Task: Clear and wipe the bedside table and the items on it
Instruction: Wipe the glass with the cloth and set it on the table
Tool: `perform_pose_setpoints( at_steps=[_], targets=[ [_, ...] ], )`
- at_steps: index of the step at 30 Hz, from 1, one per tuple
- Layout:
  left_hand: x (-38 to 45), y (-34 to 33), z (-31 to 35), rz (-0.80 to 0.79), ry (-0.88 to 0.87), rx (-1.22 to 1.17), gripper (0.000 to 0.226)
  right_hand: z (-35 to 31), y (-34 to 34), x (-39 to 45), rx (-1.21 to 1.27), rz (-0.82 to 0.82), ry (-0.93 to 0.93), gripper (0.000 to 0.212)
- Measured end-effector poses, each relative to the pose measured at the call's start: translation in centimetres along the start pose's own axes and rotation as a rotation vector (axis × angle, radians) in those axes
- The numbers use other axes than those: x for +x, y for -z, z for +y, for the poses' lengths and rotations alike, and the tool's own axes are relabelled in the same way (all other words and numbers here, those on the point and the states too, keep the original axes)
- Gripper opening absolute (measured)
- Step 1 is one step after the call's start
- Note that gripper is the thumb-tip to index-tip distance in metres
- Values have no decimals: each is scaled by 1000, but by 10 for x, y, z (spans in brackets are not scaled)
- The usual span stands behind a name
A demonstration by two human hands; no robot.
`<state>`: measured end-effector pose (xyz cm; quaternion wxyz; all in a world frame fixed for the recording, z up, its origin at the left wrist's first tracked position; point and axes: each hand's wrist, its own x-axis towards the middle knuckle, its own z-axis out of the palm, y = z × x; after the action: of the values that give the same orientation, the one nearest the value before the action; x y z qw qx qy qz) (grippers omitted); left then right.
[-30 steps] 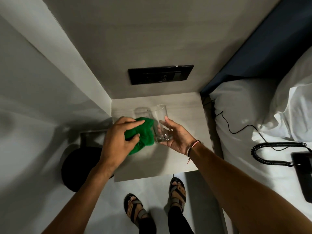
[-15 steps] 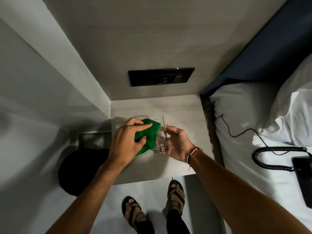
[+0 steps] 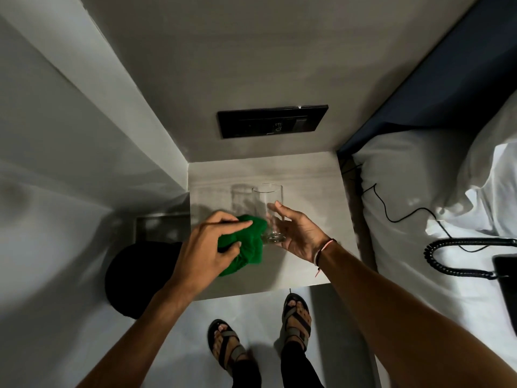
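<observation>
Bedside table [image 3: 307,177] looks cleared already; glass [image 3: 269,211] is gripped by right hand [image 3: 296,233], green cloth [image 3: 246,245] bunched in left hand [image 3: 207,247]. Tabletop wiping probably remains.

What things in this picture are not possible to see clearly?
All in the head view:
- Phone: cut off by the right edge.
- Bin: too dark, partly behind the left hand.
- Cloth: partly under the left hand.
- Wall panel: markings too small.
- Glass base: behind the right hand.
</observation>
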<state>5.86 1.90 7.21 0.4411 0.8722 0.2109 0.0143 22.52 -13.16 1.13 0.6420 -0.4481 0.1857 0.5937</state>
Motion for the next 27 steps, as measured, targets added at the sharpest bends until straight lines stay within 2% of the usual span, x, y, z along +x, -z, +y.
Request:
perform_pose_setpoints(
  at_steps=[5,10,13,19,27],
  targets=[
    [26,9,3,134,-1,-52,49,1,4,-1,21,-39,-4,38],
    [45,5,15,138,-11,56,48,4,-4,-4,45,-105,-47,40],
    [47,3,17,110,-11,90,48,2,-5,-3,64,-119,-60,32],
    [38,0,16,5,-28,114,49,-1,-3,2,49,-136,-40,32],
    [17,-8,6,-166,-51,110,50,-14,-4,12,-36,-16,-40,28]
  ],
)
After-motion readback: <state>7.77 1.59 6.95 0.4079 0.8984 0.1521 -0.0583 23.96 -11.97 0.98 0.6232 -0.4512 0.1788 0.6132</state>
